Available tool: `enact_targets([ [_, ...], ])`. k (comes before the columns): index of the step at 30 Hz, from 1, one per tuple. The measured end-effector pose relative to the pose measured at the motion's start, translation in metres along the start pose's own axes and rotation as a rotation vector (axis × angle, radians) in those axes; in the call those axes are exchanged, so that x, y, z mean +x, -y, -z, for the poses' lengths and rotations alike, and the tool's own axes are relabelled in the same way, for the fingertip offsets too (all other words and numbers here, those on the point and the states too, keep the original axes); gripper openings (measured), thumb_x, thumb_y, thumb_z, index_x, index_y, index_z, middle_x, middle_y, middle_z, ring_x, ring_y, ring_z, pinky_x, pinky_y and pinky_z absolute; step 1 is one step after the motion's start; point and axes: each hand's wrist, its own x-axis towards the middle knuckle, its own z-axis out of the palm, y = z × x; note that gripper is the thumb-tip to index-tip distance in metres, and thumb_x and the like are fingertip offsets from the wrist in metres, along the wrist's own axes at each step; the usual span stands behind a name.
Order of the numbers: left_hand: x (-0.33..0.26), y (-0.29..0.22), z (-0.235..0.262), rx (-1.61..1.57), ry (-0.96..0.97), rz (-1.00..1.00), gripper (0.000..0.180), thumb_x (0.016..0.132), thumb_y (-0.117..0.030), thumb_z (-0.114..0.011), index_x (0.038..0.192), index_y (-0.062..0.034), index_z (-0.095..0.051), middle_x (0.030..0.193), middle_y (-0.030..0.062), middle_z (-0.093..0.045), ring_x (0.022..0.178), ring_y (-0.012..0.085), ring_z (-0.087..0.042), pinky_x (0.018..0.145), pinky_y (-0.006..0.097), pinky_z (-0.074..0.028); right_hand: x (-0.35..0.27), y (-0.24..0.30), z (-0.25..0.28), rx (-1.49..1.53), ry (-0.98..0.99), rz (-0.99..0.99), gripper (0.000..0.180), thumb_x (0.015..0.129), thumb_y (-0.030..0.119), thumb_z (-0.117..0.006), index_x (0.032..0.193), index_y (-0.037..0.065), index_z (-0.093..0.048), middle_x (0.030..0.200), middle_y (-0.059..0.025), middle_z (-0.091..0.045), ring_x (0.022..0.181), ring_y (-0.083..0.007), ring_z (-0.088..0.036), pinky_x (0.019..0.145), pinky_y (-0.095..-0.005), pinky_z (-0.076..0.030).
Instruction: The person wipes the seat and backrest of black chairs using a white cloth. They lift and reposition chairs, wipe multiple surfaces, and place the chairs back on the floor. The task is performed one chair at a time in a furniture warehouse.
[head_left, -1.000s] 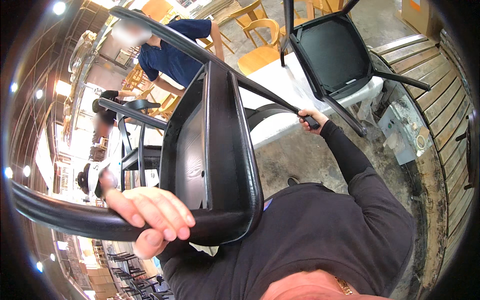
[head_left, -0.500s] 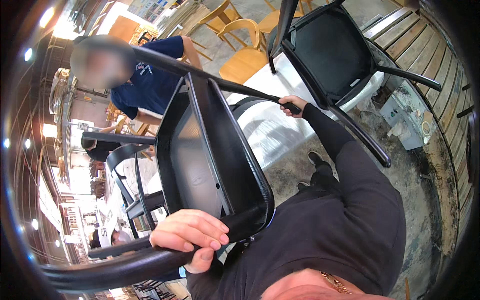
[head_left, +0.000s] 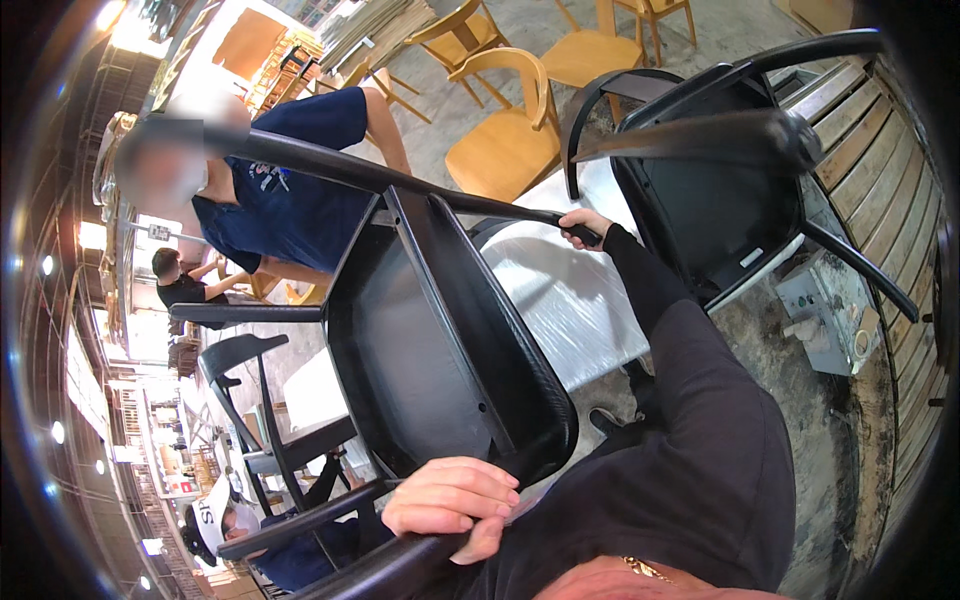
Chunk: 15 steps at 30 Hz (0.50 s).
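A black wooden chair (head_left: 410, 340) is held tipped on its side, the underside of its seat and a cross rail facing me. My right hand (head_left: 585, 228) is closed round the end of one long black leg at the seat's far side. Nearer, my left hand (head_left: 455, 500) grips a thick black frame piece beside the near seat corner, thumb below and fingers over the top. Beyond my right forearm, a second black chair (head_left: 705, 190) lies upturned on a table (head_left: 560, 290) with a shiny plastic covering. Part of the held chair's frame is hidden by my left hand.
A person in a dark blue shirt (head_left: 300, 215) stands close by the held chair's far leg. Another in a white cap (head_left: 215, 515) is at lower left, near another black chair (head_left: 235, 365). Light wooden chairs (head_left: 505, 150), a grey box (head_left: 825, 310) and a slatted wooden platform (head_left: 860, 130) are around.
The held chair and my left hand have shifted rightward in view. The upturned chair appears turned, one leg now pointing toward me. The white-capped person shows more fully at lower left.
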Motion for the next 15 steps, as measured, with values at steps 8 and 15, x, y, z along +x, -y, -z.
enact_targets([
  [8, 0.006, 0.049, -0.016, 0.040, -0.079, 0.012, 0.033, 0.067, 0.016, -0.069, 0.085, -0.0010, -0.047, 0.066, 0.0179, -0.064, 0.061, 0.0320, -0.069, 0.064, 0.047, -0.061, 0.050, 0.018, 0.005, -0.446, -0.023, 0.016, 0.024, 0.090, 0.028, -0.066, 0.096, 0.006, -0.060, 0.069, -0.0043, -0.058, 0.045, -0.0106, -0.053, 0.039, -0.0255, -0.044],
  [15, 0.006, 0.103, -0.049, 0.187, -0.238, -0.127, 0.034, 0.068, 0.017, -0.065, 0.092, -0.0008, -0.049, 0.064, 0.0147, -0.062, 0.059, 0.0280, -0.067, 0.063, 0.044, -0.059, 0.031, 0.038, -0.087, -1.711, -0.396, 0.248, 0.057, 0.081, 0.037, -0.069, 0.126, 0.006, -0.057, 0.122, -0.0268, -0.061, 0.115, -0.0442, -0.058, 0.096, -0.0489, -0.049],
])
